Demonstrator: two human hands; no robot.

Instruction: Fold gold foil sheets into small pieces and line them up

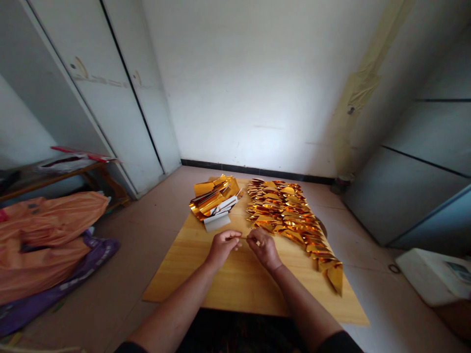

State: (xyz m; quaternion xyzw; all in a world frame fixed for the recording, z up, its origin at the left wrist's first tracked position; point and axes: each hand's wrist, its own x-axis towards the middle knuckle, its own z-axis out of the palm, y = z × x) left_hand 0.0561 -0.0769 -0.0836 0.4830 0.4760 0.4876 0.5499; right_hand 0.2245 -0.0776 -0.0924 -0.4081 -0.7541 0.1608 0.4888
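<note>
Black sleeves (336,343) sit closest, at the bottom edge, with two bare arms reaching out over a flat wooden board (221,287). The board is yellow and smooth, with soft lines in the wood. Near its middle, the left hand (222,246) is mostly closed, with its thumb and fingers pinching one end of a thin, narrow strip (245,238). The right hand (263,247) is curled up too and pinches the other end. The strip goes straight across between them, but it is too small to tell how it is folded.

Past the left hand is a messy pile of loose sheets (217,198). They are thin, bendy and shiny gold, and some show a dull, pale side. Past the right hand, and down that side of the board, lie lots of folded gold shapes (294,211). They are shiny and pointy, packed in rows that overlap. The row nearest the right arm ends in a big, flat point.

On the floor to the left, a wrinkly orange cloth (55,220) lies on a purple bag (88,264).
</note>
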